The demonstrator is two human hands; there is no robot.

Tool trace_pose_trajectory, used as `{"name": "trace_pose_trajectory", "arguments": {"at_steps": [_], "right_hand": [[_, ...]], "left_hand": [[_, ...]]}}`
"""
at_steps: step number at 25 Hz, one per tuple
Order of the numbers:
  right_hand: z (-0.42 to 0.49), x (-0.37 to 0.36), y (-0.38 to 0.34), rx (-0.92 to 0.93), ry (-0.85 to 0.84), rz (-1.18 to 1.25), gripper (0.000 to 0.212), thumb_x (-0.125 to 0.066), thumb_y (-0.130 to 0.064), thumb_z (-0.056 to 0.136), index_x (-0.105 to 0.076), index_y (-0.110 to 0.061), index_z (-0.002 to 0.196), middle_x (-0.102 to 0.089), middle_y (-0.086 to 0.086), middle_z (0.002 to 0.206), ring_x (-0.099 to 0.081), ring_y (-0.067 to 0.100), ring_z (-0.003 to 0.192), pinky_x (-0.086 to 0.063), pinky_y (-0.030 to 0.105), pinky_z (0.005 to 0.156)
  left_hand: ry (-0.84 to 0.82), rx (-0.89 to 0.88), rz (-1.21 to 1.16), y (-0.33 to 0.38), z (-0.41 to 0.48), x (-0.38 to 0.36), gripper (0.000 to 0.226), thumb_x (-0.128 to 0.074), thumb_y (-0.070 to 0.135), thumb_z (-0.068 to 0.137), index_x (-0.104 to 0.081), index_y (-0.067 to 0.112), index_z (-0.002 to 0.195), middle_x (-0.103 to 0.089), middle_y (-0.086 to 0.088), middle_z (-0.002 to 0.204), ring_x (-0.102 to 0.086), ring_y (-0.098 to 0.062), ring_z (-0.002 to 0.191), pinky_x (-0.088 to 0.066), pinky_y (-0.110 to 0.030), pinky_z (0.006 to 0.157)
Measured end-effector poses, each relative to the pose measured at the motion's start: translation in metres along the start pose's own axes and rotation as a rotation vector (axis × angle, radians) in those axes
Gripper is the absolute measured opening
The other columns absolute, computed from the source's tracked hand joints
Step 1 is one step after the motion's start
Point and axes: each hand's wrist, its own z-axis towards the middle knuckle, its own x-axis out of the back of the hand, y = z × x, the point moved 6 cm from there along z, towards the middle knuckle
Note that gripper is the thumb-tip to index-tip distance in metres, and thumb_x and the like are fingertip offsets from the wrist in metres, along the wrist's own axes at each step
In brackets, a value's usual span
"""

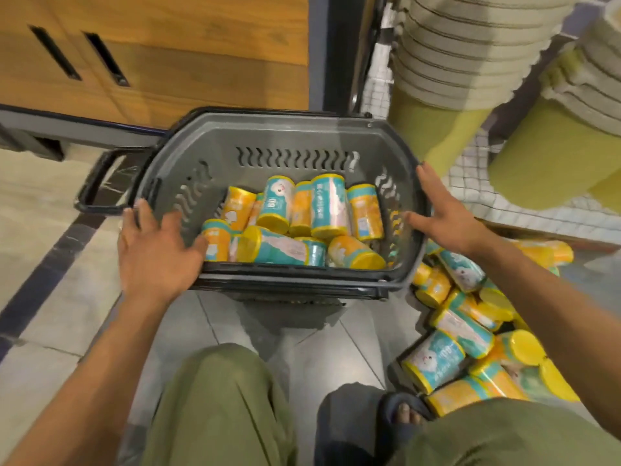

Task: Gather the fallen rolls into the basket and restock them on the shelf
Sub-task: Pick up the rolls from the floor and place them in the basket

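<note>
- We are bracing the basket (295, 136) between both hands. The left hand (158, 250) is lying over its left rim with the fingers spread and the thumb reaching inward. The right hand (447, 216) is pressing flat on the right rim, fingers apart. Neither is curling round anything or carrying a roll.
- We are judging this as steadying or shifting the basket closer to the pile, which would shorten the reach for loading.
- The rolls in the basket (327, 206) are lying jumbled on its bottom, apparently dropped in rather than stacked.
- The fallen rolls (450, 354) are lying heaped on the floor just beside the basket's right corner, near the wire-mesh shelf (477, 183).
- The black handle (97, 193) is lying folded out to the left, leaving the opening free.
- We are reading only two digits on one teal label, "08" as it lies and likely "80" turned over, above a white cartoon figure. The wrappers are teal or orange with yellow ends, and the other print is too blurred to read.
</note>
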Motion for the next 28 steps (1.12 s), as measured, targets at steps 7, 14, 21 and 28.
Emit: {"name": "trace_pose_trajectory", "arguments": {"at_steps": [7,14,21,28], "right_hand": [[-0.104,0.013,0.057,-0.106,0.250,0.114,0.071,-0.064,-0.044,0.098,-0.036,-0.019,0.158,-0.040,-0.002,0.161,-0.035,0.010,0.149,-0.029,0.028,0.120],[-0.321,-0.058,0.214,-0.717,0.534,0.177,0.031,-0.074,-0.015,0.092,-0.067,-0.009,0.122,-0.070,0.009,0.117,-0.068,0.031,0.107,-0.054,0.044,0.094],[-0.435,-0.167,0.255,-1.107,0.272,0.149,0.073,-0.089,-0.034,0.074,-0.057,-0.015,0.136,-0.058,0.008,0.130,-0.057,0.029,0.121,-0.045,0.035,0.098],[-0.443,-0.182,0.267,-1.038,0.100,0.005,0.091,-0.083,-0.057,0.052,-0.052,-0.031,0.134,-0.062,-0.002,0.119,-0.063,0.025,0.106,-0.049,0.033,0.078]], "left_hand": [[0.211,-0.408,-0.528,0.108,-0.055,0.042,0.056,-0.052,0.048,0.090,-0.049,0.026,0.142,-0.045,-0.004,0.150,-0.039,-0.026,0.143,-0.027,-0.042,0.123],[0.200,-0.829,-0.487,0.305,-0.187,-0.022,0.019,-0.069,0.020,0.085,-0.077,0.024,0.102,-0.075,0.008,0.107,-0.063,-0.022,0.117,-0.040,-0.043,0.100],[-0.354,-0.824,-0.555,0.335,-0.230,-0.192,0.036,-0.063,0.021,0.086,-0.065,0.015,0.121,-0.061,-0.006,0.125,-0.059,-0.030,0.115,-0.048,-0.039,0.099],[-0.873,-0.424,-0.322,0.357,-0.265,-0.338,0.072,-0.085,0.049,0.069,-0.053,0.017,0.124,-0.061,-0.010,0.122,-0.061,-0.032,0.111,-0.053,-0.042,0.090]]}}
